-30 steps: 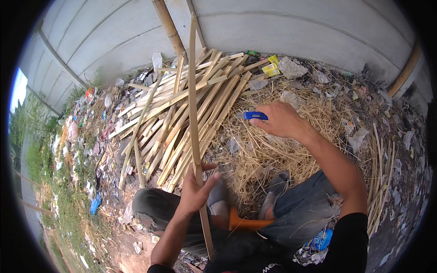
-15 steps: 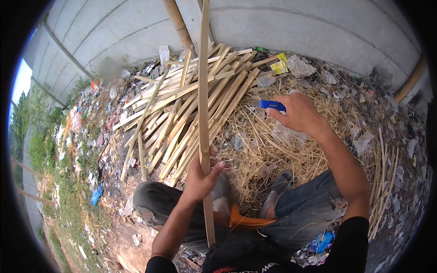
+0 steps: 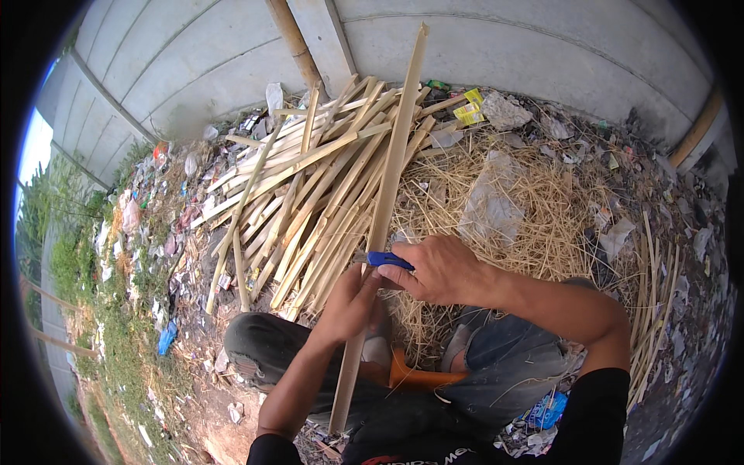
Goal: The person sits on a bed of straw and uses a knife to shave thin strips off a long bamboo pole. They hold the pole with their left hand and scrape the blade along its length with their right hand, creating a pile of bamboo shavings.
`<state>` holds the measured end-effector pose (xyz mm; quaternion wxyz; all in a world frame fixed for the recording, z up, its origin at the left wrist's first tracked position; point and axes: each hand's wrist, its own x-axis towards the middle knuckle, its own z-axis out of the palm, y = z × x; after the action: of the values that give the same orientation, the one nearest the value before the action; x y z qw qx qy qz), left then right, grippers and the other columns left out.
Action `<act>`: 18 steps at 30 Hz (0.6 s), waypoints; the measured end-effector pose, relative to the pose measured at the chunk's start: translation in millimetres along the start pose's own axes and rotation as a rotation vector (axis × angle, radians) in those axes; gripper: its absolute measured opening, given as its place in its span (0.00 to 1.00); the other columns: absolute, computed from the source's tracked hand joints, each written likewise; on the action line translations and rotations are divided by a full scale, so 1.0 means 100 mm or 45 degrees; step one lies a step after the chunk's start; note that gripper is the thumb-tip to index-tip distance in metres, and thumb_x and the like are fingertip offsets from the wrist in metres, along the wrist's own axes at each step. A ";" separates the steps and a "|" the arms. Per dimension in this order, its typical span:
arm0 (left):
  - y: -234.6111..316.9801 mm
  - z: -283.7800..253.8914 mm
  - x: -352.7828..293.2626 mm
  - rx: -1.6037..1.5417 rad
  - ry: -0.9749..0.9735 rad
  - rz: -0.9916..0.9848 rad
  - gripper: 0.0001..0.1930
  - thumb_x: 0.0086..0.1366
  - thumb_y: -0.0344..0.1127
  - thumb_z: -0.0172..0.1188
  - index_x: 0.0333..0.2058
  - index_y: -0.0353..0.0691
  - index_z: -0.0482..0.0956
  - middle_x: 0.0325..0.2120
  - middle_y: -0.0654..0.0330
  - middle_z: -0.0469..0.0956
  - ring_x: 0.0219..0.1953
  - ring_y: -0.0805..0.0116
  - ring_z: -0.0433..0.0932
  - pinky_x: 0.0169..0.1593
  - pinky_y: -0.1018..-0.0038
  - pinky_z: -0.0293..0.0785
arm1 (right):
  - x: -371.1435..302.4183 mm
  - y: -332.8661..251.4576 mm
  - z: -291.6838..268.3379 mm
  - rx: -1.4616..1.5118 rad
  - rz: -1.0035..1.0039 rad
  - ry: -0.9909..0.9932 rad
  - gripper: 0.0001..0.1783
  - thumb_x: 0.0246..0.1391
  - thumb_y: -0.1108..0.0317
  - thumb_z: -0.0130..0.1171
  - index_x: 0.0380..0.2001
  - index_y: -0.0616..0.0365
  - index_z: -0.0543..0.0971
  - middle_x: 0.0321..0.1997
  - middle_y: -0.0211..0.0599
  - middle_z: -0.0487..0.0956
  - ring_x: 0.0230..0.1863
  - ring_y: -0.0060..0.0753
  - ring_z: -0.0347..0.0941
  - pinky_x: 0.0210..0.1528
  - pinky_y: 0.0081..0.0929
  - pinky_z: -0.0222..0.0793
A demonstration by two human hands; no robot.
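A long, pale bamboo strip runs from over my lap up past the pile, its top tilted to the right. My left hand is wrapped round its lower part. My right hand grips a blue-handled utility knife, held against the strip just above my left fingers. The blade itself is hidden. Behind the strip lies a large heap of split bamboo strips, and below my right hand a bed of dry shavings covers the ground between my legs.
A grey panel wall closes off the far side, with a bamboo pole leaning on it. More thin strips lie at the right. An orange curved object rests between my legs. Litter and weeds spread at the left.
My right hand has come down and left, bringing the knife from over the shavings to the strip. The strip's top has swung to the right, while my left hand keeps hold of it.
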<state>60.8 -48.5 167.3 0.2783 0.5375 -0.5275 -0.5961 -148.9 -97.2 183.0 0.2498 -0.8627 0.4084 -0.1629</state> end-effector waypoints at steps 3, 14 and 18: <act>-0.05 0.03 -0.02 0.005 0.004 0.090 0.17 0.81 0.42 0.43 0.44 0.34 0.74 0.23 0.63 0.76 0.14 0.78 0.69 0.17 0.79 0.64 | 0.04 0.08 0.01 -0.023 0.019 0.047 0.25 0.68 0.46 0.51 0.35 0.60 0.81 0.24 0.55 0.82 0.31 0.62 0.81 0.37 0.55 0.76; -0.22 -0.08 -0.25 -0.008 -0.061 -0.085 0.14 0.80 0.42 0.43 0.50 0.40 0.72 0.19 0.70 0.69 0.15 0.81 0.65 0.18 0.79 0.61 | 0.05 0.13 0.11 0.003 -0.120 0.123 0.26 0.68 0.43 0.53 0.35 0.56 0.82 0.18 0.48 0.78 0.24 0.56 0.80 0.30 0.50 0.75; -0.15 -0.04 -0.36 -0.120 -0.087 -0.136 0.15 0.79 0.44 0.44 0.49 0.40 0.73 0.19 0.69 0.69 0.15 0.81 0.64 0.18 0.80 0.60 | 0.15 0.31 0.00 -0.062 0.025 0.116 0.25 0.67 0.45 0.53 0.33 0.57 0.82 0.21 0.50 0.80 0.27 0.57 0.81 0.32 0.50 0.76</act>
<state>77.8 -13.5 166.6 0.2530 0.5304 -0.4787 -0.6523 -159.3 -125.5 167.1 0.2114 -0.8561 0.4318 -0.1897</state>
